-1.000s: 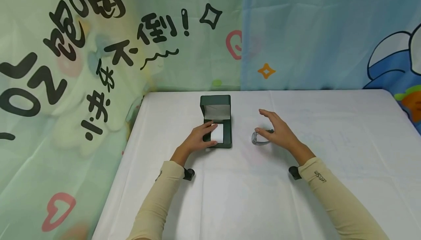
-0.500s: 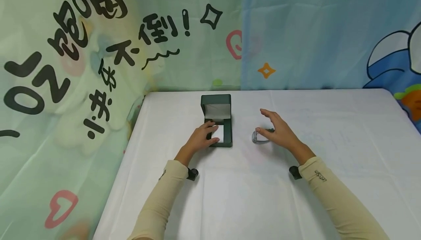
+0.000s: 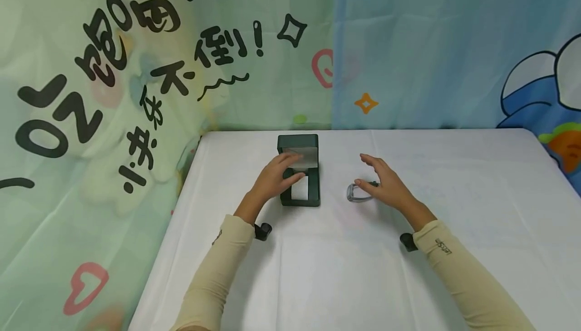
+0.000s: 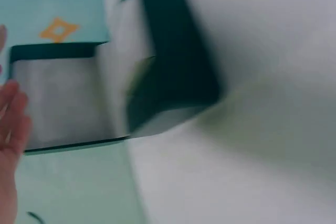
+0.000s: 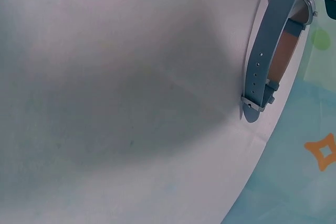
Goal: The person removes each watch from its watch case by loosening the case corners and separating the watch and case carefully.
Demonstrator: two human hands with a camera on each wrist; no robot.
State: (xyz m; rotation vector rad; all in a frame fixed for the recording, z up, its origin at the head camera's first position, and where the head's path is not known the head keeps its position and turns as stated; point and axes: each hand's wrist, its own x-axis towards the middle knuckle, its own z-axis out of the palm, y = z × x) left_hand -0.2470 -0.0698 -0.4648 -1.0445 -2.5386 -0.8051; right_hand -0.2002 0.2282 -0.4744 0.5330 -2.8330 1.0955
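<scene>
A dark green box [image 3: 314,193] stands on the table with its lid [image 3: 297,140] raised. A white insert [image 3: 299,189] shows inside it. My left hand [image 3: 272,177] hovers over the box's left side with fingers extended, its fingertips in front of the lid's grey lining. Nothing is in that hand. The left wrist view shows the box [image 4: 181,56] blurred, with the fingers [image 4: 10,124] at the left edge. A wristwatch [image 5: 270,51] with a buckled blue-grey strap lies on its side. My right hand [image 3: 388,184] is spread beside it, partly covering it in the head view.
The white-covered table [image 3: 345,270] carries the box and the watch, set a short way apart. A printed cloth backdrop [image 3: 408,43] hangs behind the table's far edge and along its left side.
My left hand has lifted off the white insert and moved up toward the raised lid. The right hand stays by the watch, and the head view has tilted slightly.
</scene>
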